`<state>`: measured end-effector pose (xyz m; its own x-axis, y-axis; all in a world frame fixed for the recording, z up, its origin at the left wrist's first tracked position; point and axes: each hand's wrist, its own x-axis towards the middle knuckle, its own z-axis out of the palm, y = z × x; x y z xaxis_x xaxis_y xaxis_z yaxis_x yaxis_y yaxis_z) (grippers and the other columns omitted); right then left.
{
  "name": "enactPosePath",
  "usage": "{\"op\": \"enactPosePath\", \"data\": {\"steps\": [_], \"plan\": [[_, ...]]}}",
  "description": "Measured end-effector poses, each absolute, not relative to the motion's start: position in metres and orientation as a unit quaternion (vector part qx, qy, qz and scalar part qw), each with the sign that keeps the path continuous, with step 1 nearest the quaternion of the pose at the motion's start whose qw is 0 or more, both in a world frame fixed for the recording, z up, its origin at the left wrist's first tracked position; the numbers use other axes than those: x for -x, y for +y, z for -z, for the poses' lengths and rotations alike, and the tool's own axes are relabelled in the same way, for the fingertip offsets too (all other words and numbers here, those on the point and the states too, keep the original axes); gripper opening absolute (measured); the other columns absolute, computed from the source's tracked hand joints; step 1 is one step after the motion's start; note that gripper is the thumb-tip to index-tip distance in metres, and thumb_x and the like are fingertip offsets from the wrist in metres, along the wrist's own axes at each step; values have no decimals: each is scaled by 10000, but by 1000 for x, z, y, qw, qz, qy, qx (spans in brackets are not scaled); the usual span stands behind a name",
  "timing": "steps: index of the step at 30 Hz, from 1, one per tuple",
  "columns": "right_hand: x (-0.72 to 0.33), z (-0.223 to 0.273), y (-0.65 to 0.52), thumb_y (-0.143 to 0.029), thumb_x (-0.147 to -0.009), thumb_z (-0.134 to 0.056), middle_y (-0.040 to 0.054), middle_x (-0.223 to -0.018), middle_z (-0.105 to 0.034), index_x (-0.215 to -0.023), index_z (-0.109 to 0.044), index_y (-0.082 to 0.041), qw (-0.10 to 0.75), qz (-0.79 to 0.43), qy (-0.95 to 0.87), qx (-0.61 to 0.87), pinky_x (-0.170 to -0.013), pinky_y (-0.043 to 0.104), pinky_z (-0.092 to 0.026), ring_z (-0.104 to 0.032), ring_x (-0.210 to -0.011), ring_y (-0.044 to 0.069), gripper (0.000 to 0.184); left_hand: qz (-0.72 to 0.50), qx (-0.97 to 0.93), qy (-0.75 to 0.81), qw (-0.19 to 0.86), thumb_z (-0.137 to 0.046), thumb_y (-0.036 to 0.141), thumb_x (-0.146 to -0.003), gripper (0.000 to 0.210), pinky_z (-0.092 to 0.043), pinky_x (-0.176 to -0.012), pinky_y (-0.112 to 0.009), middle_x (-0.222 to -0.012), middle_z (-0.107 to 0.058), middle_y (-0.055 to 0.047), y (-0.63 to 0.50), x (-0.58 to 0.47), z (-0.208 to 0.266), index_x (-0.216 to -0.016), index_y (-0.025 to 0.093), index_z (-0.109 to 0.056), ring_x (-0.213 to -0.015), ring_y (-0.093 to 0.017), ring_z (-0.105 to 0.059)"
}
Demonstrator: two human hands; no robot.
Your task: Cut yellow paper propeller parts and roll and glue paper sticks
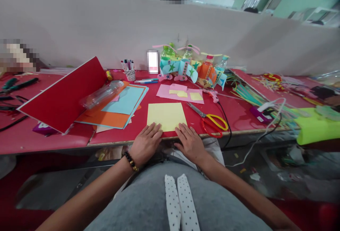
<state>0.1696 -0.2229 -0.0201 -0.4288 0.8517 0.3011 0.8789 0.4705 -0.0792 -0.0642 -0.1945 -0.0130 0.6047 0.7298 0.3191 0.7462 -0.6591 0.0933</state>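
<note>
A square, pale yellow sheet of paper [166,115] lies flat at the near edge of the red surface [140,125], centrally in front of the person. The left hand [146,140] rests palm down with extended fingers on the near left corner of the sheet. The right hand [190,142] rests likewise on the near right corner. Both hands are released, pressing on the paper without grasping it.

Right of the sheet lie metal scissors with red and yellow handles [203,114]. Farther right of centre is a pink glue gun [211,95] with a black cord. On the far side of the sheet, a flat pink paper piece [162,91] carries small yellow pieces [196,96]. To the left, a light blue paper sheet [123,100] lies on orange paper [106,118], beside a clear plastic bottle [102,95].
</note>
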Motion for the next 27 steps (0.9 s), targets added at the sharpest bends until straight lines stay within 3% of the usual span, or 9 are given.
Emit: {"op": "enactPosePath", "data": {"steps": [27], "plan": [[-201,22,-230,-401,-919,-421,130,-1420,-415,-1356,-422,-86,116,94,-821,552,-1077,448,-253,-307,-1341,257,539,187,879,-437,27,-414,273,-914,289,-299,-1080,-482,-1374,-472,-99,-202,102,15,-1140,177,-567,-1301,-238,-397]]}}
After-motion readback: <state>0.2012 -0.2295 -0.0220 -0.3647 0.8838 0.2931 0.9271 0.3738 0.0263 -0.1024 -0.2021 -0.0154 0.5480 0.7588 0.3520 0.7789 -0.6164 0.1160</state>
